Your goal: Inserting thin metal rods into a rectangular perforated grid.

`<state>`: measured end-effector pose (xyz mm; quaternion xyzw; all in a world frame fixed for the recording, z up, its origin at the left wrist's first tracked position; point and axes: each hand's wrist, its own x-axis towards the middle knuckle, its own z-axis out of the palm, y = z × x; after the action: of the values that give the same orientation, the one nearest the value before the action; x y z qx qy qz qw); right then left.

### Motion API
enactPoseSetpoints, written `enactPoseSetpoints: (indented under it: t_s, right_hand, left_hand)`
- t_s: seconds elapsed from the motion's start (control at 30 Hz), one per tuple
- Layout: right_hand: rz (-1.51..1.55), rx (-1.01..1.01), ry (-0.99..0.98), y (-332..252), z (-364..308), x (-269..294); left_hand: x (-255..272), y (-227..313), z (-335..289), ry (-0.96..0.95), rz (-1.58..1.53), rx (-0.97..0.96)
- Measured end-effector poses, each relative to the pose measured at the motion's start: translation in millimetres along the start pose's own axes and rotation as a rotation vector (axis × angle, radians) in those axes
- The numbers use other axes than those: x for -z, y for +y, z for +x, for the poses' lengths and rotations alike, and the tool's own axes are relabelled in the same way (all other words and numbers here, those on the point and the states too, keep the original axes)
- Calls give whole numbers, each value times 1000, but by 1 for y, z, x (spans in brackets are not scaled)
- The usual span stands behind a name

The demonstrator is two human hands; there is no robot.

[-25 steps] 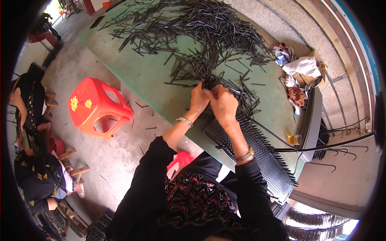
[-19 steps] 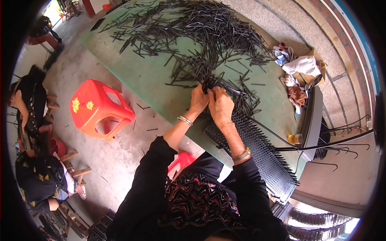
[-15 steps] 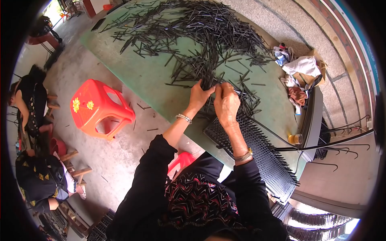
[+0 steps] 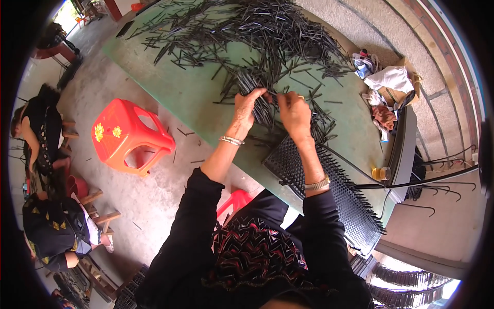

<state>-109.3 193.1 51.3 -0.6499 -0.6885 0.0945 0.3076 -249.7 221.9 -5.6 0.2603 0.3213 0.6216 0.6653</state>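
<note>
My left hand (image 4: 245,109) is closed around a bundle of thin black sticks (image 4: 256,100), held at a slant over the table. Just to its right, my right hand (image 4: 295,114) has its fingers curled together by the bundle's side. Whatever those fingers pinch, if anything, is hidden. Below my right hand lies a black perforated tray (image 4: 355,216), full of small holes, with sticks standing in a row along its far edge. Beyond both hands, a big loose heap of the same black sticks (image 4: 278,31) spreads across the green table (image 4: 180,95).
A red plastic stool (image 4: 128,136) stands on the floor at left. Two people (image 4: 54,226) sit farther left. On the table's right are a cup of yellow liquid (image 4: 381,173) and a box with bags and cloths (image 4: 391,85). Metal hooks (image 4: 447,190) jut out at the right.
My left hand has shifted a little left and turned, so the bundle now tilts and shows more of its length. My right hand has moved slightly right, away from the left.
</note>
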Motion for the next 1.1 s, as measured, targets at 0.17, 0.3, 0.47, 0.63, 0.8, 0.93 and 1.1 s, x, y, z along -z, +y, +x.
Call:
enactPoseSetpoints:
  t_s: [0.17, 0.3, 0.47, 0.63, 0.8, 0.93, 1.1]
  right_hand:
    - [818, -254, -166, -4, -8, 32]
    - [728, -196, -201, -7, -21, 33]
    - [856, -244, -164, -4, -36, 47]
    - [898, -302, -158, -4, -44, 47]
    - [863, -291, -79, 2, -58, 55]
    - [772, -147, -34, -6, -79, 56]
    - [442, 21, 190, -15, -111, 84]
  left_hand:
    - [16, -7, -8, 74, 290, -326]
    - [40, -32, -13, 97, 479, -313]
    - [21, -21, -25, 110, 597, -356]
    - [33, -36, -27, 33, 660, -386]
    - [3, -9, -12, 183, 190, -113]
    - [-39, 4, -16, 138, -269, 86]
    - [-97, 4, -64, -36, -380, 341]
